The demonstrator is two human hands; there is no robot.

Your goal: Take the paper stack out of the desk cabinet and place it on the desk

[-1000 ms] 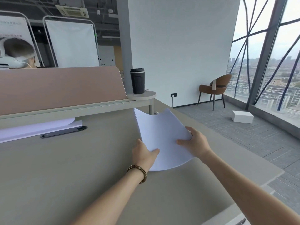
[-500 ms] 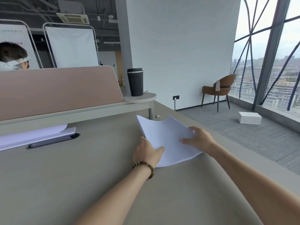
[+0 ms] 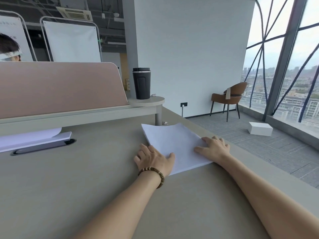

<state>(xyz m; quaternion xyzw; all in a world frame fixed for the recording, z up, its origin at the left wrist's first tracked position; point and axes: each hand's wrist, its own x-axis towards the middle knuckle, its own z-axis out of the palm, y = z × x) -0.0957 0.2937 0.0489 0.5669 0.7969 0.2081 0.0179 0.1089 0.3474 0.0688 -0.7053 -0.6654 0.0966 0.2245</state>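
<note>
The white paper stack (image 3: 174, 145) lies on the beige desk (image 3: 82, 190), right of centre, its far edge slightly curled up. My left hand (image 3: 153, 160), with a bead bracelet at the wrist, grips the stack's near left corner, thumb on top. My right hand (image 3: 214, 148) rests palm down on the stack's right edge with the fingers spread. The desk cabinet is out of view.
A pink divider panel (image 3: 57, 88) runs along the back of the desk. A black travel mug (image 3: 141, 83) stands on a small round shelf. Another white stack (image 3: 32, 140) lies at the far left beside a cable slot (image 3: 43, 149). A person's head shows beyond the divider. The desk's right edge drops to carpeted floor.
The stack, held tilted up in both hands a second ago, has come down flat onto the desk. My right hand has flattened on top of it.
</note>
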